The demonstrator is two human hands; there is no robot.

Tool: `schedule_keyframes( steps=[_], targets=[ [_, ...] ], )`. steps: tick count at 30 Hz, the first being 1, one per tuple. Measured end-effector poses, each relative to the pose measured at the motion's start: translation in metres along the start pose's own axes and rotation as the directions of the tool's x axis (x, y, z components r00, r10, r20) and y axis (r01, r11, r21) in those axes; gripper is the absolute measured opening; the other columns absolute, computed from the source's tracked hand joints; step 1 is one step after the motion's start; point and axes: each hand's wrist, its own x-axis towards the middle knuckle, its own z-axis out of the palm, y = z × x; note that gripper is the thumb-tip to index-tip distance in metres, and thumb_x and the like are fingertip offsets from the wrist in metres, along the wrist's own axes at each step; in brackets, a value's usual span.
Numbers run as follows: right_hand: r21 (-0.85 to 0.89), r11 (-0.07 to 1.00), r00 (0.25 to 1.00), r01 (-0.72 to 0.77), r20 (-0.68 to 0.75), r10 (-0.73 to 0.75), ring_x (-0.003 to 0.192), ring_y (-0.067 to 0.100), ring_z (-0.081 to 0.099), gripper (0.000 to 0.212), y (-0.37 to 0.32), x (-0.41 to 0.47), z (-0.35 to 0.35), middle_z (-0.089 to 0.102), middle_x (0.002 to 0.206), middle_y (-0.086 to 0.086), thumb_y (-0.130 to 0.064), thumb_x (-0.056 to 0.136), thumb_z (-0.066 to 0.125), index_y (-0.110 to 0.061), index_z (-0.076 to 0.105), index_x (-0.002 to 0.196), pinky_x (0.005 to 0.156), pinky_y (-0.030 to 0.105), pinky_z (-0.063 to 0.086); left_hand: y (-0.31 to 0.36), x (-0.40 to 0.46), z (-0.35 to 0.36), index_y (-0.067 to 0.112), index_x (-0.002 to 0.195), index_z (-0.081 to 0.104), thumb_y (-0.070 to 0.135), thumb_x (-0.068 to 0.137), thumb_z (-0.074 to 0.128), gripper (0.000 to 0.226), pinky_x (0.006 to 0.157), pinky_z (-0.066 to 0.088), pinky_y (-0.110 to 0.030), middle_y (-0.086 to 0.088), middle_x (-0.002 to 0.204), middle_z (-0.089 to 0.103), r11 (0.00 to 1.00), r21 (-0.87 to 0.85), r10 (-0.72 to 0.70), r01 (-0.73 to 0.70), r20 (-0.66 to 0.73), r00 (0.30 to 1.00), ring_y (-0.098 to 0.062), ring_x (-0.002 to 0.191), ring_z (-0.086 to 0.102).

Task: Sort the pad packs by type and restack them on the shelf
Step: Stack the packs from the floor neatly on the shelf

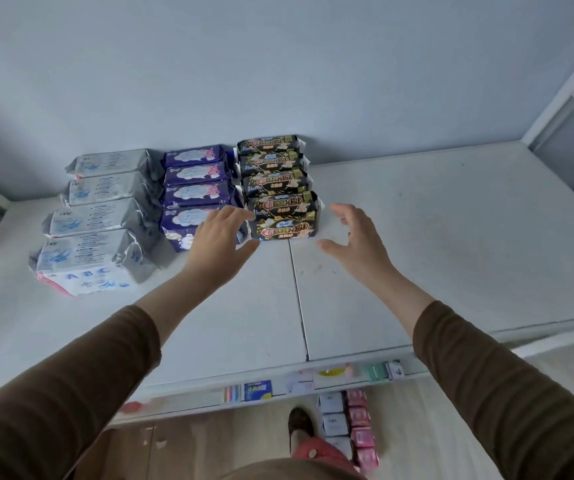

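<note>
1. Three rows of pad packs sit toward the back-left of the white shelf top (417,237). Each row runs from the wall toward the front edge: silver-white packs (101,216) at the left, purple packs (197,192) in the middle and black packs (276,181) at the right. Each row holds one type, so the sorting looks largely done.

2. The rows lie just beside one another with their long sides parallel, probably to keep the types apart and the block tidy.

3. The left hand (221,237) is spread, palm down, fingers loosely apart. It hovers over the gap between the front purple pack (183,225) and the front black pack (283,216), covering part of both. Whether it touches either cannot be told.

4. The right hand (351,233) is open with fingers curled, just beside the right end of the front black pack and not clearly touching it.

5. With a hand at each end, the person is likely squaring that pack into line or about to lift it.

6. More packs stand on the floor (434,427) below the front edge, pink packs (361,431) beside pale packs (334,415), so stock may remain.
</note>
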Motion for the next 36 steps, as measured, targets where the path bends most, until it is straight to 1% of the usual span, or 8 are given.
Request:
schedule_keyframes(
  steps=[8,11,14,19,25,31,34,36],
  targets=[
    [-0.049,0.997,0.998,0.055,-0.026,-0.057,0.121,0.012,0.046,0.044,-0.020,-0.150,-0.009,0.054,0.130,-0.008,-0.027,0.089,0.067,-0.022,0.054,0.130,0.098,0.028,0.040,0.044,-0.131,0.006,0.019,0.122,0.060,0.028,0.089,0.068,0.035,0.091,0.045,-0.038,0.000,0.120,0.061,0.991,-0.076,0.112,-0.112,-0.007,0.994,-0.023,0.107,0.054],
    [-0.056,0.996,0.997,0.063,-0.042,-0.065,0.115,0.009,0.047,0.036,-0.012,-0.216,0.000,0.056,0.123,-0.011,-0.023,0.090,0.066,-0.022,0.057,0.125,0.094,0.024,0.039,0.054,-0.198,0.021,0.018,0.118,0.062,0.025,0.089,0.068,0.030,0.087,0.045,-0.038,0.000,0.114,0.062,0.984,-0.139,0.106,-0.108,-0.020,0.994,-0.024,0.102,0.055],
    [-0.081,0.996,0.999,0.031,-0.022,-0.033,0.108,0.007,0.048,0.031,0.013,-0.278,0.006,0.056,0.114,-0.014,-0.020,0.088,0.068,-0.020,0.060,0.119,0.091,0.022,0.036,0.066,-0.259,0.052,0.017,0.114,0.064,0.021,0.086,0.068,0.028,0.083,0.046,-0.040,-0.001,0.107,0.062,0.976,-0.211,0.072,-0.058,0.056,0.996,-0.026,0.100,0.056],
    [-0.106,0.979,0.978,-0.173,0.102,0.184,0.104,0.005,0.050,0.029,0.089,-0.353,0.013,0.055,0.111,-0.016,-0.021,0.089,0.068,-0.026,0.059,0.116,0.090,0.026,0.044,0.081,-0.336,0.123,0.018,0.112,0.064,0.021,0.084,0.071,0.029,0.086,0.048,-0.042,0.000,0.110,0.062,0.972,-0.222,-0.025,0.079,0.239,0.971,-0.026,0.104,0.057],
    [-0.195,0.903,0.872,-0.382,0.247,0.422,0.097,0.019,0.059,0.026,0.209,-0.415,0.040,0.060,0.106,0.000,-0.018,0.088,0.069,-0.017,0.061,0.112,0.085,0.037,0.049,0.093,-0.412,0.239,0.022,0.115,0.063,0.025,0.085,0.069,0.030,0.087,0.046,-0.036,0.003,0.111,0.060,0.956,-0.135,-0.179,0.262,0.441,0.880,-0.023,0.104,0.054],
    [-0.309,0.838,0.743,-0.450,0.391,0.543,0.097,0.021,0.060,0.038,0.337,-0.473,0.105,0.056,0.113,0.003,-0.018,0.086,0.065,-0.018,0.052,0.122,0.083,0.035,0.048,0.094,-0.460,0.388,0.025,0.127,0.054,0.029,0.089,0.065,0.040,0.083,0.046,-0.035,0.004,0.125,0.052,0.932,-0.024,-0.269,0.362,0.621,0.736,-0.019,0.118,0.048],
    [-0.353,0.827,0.696,-0.437,0.450,0.560,0.103,0.023,0.059,0.052,0.395,-0.496,0.149,0.052,0.122,0.004,-0.020,0.086,0.065,-0.018,0.045,0.134,0.084,0.036,0.049,0.083,-0.471,0.462,0.023,0.132,0.051,0.028,0.088,0.065,0.047,0.095,0.044,-0.038,0.001,0.129,0.052,0.918,0.013,-0.308,0.397,0.655,0.690,-0.022,0.119,0.048],
    [-0.371,0.833,0.682,-0.411,0.481,0.551,0.106,0.025,0.058,0.058,0.430,-0.507,0.184,0.049,0.125,0.005,-0.020,0.085,0.067,-0.019,0.041,0.137,0.081,0.034,0.047,0.071,-0.475,0.510,0.023,0.134,0.050,0.028,0.088,0.066,0.050,0.095,0.044,-0.038,0.000,0.130,0.052,0.920,0.044,-0.321,0.390,0.657,0.682,-0.024,0.117,0.050]
  ],
)
